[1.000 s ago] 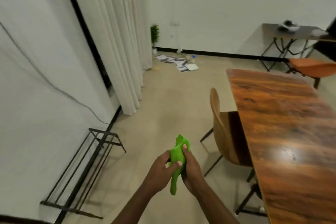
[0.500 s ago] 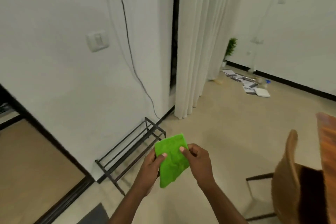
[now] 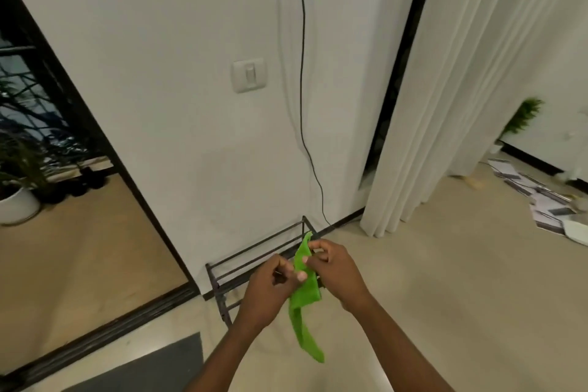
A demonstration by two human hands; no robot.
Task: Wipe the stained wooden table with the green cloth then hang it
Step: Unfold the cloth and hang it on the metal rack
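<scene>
The green cloth (image 3: 304,299) hangs between both hands at the lower middle of the view, its lower end dangling toward the floor. My left hand (image 3: 270,288) pinches its left edge and my right hand (image 3: 334,270) grips the upper part from the right. Just behind the hands a low black metal rack (image 3: 254,251) stands on the floor against the white wall. The wooden table is out of view.
A black cable (image 3: 302,73) runs down the wall past a light switch (image 3: 249,75). White curtains (image 3: 461,89) hang at right. Papers (image 3: 541,200) lie on the floor far right. A dark mat (image 3: 152,369) lies bottom left; a doorway with a potted plant (image 3: 16,188) opens at left.
The view has swung left, away from the table and chair, toward the wall and rack. The cloth, spread flat half a second ago, now hangs in a narrow strip.
</scene>
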